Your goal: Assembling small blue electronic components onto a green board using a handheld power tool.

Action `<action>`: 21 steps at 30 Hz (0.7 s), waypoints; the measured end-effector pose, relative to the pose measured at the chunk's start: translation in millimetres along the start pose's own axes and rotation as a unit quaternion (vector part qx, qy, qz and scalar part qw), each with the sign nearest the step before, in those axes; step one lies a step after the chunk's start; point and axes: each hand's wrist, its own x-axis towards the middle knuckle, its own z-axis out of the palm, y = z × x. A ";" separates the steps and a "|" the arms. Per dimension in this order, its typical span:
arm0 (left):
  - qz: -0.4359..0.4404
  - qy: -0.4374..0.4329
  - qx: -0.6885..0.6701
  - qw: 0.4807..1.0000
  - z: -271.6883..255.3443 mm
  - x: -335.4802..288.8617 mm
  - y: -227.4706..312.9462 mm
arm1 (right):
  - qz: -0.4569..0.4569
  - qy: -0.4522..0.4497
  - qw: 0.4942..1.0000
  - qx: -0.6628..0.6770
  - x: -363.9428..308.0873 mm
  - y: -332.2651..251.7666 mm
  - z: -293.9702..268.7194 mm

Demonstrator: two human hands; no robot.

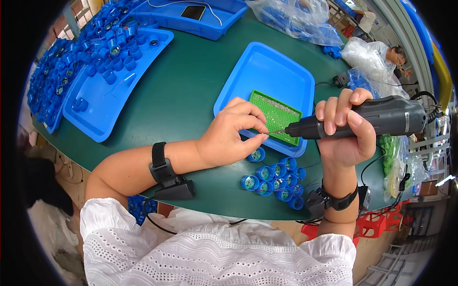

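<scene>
My right hand (347, 125) is wrapped round a dark grey electric screwdriver (393, 114), held nearly level and pointing left. Its thin bit (278, 131) reaches the fingertips of my left hand (231, 129). There the thumb and forefinger pinch at the bit's tip; anything small between them is too tiny to make out. Just beyond the bit lies a green perforated tray (272, 112) with tiny silvery screws along its far side. It rests in a larger blue tray (267, 59). Nearer to me stand several blue round cups (265, 173) with green circuit boards and wires inside.
At the left, a blue tray (98, 119) bears a heap of blue cups (62, 71). A phone (193, 12) with a white cable lies in another blue tray (210, 31) at the back. Plastic bags (296, 19) line the far right edge. Another person (395, 55) is at far right.
</scene>
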 end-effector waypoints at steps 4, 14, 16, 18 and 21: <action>0.020 0.005 0.005 1.000 -0.3 2.0 2.9 | -0.007 -0.003 1.000 0.001 -0.7 -5.0 3.9; 0.039 0.006 0.020 0.999 0.1 1.4 3.7 | -0.008 -0.014 1.000 -0.026 -3.6 -3.0 11.7; 0.041 0.006 0.030 0.999 0.4 1.2 3.7 | -0.005 -0.020 0.999 -0.032 -4.0 -2.9 12.9; 0.044 0.004 0.037 0.998 0.2 0.9 3.2 | -0.003 -0.024 0.999 -0.033 -4.7 -2.9 14.3; 0.048 0.000 0.052 0.997 -0.2 0.8 3.2 | -0.003 -0.041 0.999 -0.035 -5.7 -1.4 16.1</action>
